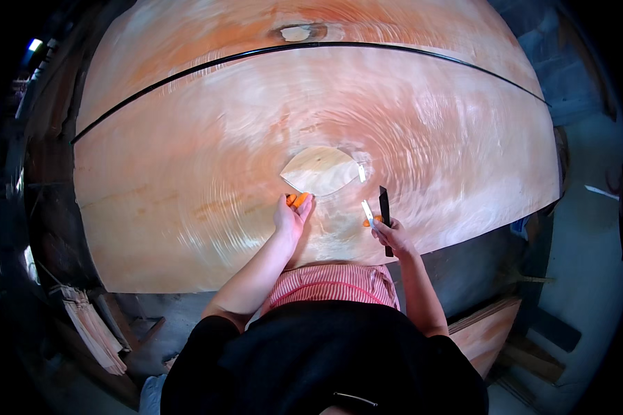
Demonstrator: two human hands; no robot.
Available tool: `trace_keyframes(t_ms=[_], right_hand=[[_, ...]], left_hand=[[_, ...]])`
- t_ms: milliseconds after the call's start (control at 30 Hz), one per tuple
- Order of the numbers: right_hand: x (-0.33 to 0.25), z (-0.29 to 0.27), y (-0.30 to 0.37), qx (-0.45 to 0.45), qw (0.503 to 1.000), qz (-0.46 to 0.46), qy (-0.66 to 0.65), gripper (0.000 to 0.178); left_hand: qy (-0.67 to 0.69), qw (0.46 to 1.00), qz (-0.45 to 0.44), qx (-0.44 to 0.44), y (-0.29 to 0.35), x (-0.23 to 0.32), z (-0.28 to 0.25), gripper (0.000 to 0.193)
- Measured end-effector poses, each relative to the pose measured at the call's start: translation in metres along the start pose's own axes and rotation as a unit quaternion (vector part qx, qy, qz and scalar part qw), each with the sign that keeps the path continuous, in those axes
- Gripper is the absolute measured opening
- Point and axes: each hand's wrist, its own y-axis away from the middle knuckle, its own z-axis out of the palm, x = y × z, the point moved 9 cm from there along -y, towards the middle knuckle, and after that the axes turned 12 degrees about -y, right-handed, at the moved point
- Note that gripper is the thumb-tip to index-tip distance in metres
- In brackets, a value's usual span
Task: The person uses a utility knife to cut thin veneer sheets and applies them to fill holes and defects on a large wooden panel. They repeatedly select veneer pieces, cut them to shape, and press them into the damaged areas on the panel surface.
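Veneer sheet (pixel 187 173): one patch (pixel 320 171), two hands (probably knife (pixel 385 211)).

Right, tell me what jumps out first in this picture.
A huge reddish veneer sheet fills the view, with a pale eye-shaped patch near its middle. The left hand, orange-tipped fingers, rests on the sheet just below the patch; the right hand holds a dark knife beside it. A thin dark line arcs across the top.

left hand (pixel 292 214) flat, right hand (pixel 389 235) gripping
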Motion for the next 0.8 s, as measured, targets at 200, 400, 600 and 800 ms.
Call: trace_keyframes(t_ms=[200,400,600,800], right_hand=[[-0.014,0.019,0.011,-0.019,1.000,-0.017,0.008,0.022],[-0.009,0.022,0.018,-0.026,0.999,-0.023,0.037,0.024],[-0.012,0.027,0.023,-0.016,0.998,-0.029,0.045,0.023],[-0.004,0.030,0.022,-0.013,0.999,-0.017,0.043,0.023]], left_hand=[[-0.088,0.977,-0.072,-0.182,-0.021,-0.007,0.019,0.024],[-0.437,0.878,0.140,-0.138,-0.029,0.027,0.024,0.020],[-0.357,0.929,0.076,-0.068,-0.023,0.028,0.018,0.020],[-0.302,0.943,0.138,-0.010,-0.018,0.029,0.015,0.016]])
